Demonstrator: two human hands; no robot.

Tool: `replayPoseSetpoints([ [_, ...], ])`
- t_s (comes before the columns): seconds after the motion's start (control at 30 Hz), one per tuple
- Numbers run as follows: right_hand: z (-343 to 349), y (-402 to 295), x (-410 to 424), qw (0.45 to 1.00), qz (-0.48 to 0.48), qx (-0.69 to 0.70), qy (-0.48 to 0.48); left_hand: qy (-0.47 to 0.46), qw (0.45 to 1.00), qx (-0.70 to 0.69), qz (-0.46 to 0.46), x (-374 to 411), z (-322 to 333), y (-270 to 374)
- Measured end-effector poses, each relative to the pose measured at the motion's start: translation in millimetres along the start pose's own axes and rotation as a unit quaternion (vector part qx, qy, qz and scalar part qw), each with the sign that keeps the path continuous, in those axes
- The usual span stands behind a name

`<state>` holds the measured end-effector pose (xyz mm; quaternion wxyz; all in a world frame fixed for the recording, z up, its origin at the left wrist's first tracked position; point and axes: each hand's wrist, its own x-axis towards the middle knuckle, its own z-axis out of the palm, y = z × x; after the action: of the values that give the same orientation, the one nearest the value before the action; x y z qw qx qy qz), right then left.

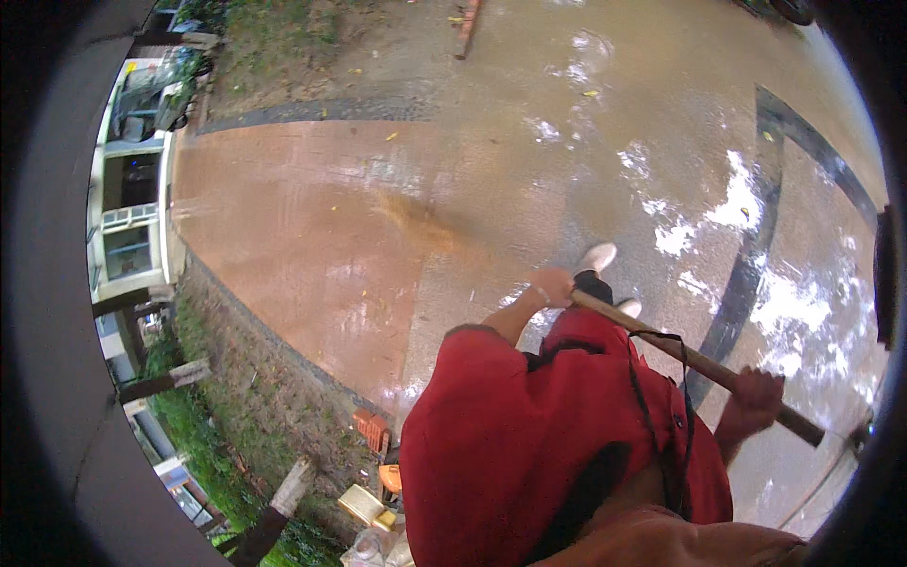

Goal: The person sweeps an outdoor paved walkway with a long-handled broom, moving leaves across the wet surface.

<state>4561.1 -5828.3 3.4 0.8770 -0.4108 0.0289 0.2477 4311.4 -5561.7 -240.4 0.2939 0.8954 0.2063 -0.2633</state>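
Observation:
A long wooden handle [680, 352] runs slantwise in front of my red shirt. My left hand [553, 287], with a band at its wrist, grips its lower part. Around the handle near its upper end my right hand [755, 398] is closed, and the bare end sticks out past it. Beyond my left hand, in line with the handle, a tan, bristle-like broom head [421, 225] is blurred over the wet paving [283, 198]. Thin black cords [641, 397] hang before my shirt, and one crosses the handle. My light shoes [599, 258] stand on the wet ground.
Shallow brown water with bright reflections covers the paving at right, crossed by dark paving bands [744, 276]. Planted soil [262, 361] borders the lower left. Orange bricks [370, 427] and a yellowish container [363, 504] lie there. A reddish bar [468, 28] rests at the top.

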Motion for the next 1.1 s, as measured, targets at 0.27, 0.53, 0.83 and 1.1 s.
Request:
replayPoseSetpoints([
  [0.27, -61.7, -136.2, 10.0, 0.974, -0.191, -0.123, 0.01, 0.269, 0.959, -0.006, 0.092, 80.5, -84.9, 108.7],
  [0.53, -25.8, -89.3, -7.1, 0.997, -0.081, -0.014, 0.005, 0.079, 0.994, 0.003, 0.08, 7.3, -34.3, 89.7],
  [0.83, -11.1, -95.1, 4.1, 0.954, -0.211, -0.187, 0.1, 0.195, 0.974, 0.018, 0.116, 97.8, -76.0, 82.2],
  [1.1, -25.2, -132.4, -18.1, 0.987, -0.136, -0.059, 0.066, 0.109, 0.986, -0.048, 0.117, 24.2, -31.5, 106.7],
])
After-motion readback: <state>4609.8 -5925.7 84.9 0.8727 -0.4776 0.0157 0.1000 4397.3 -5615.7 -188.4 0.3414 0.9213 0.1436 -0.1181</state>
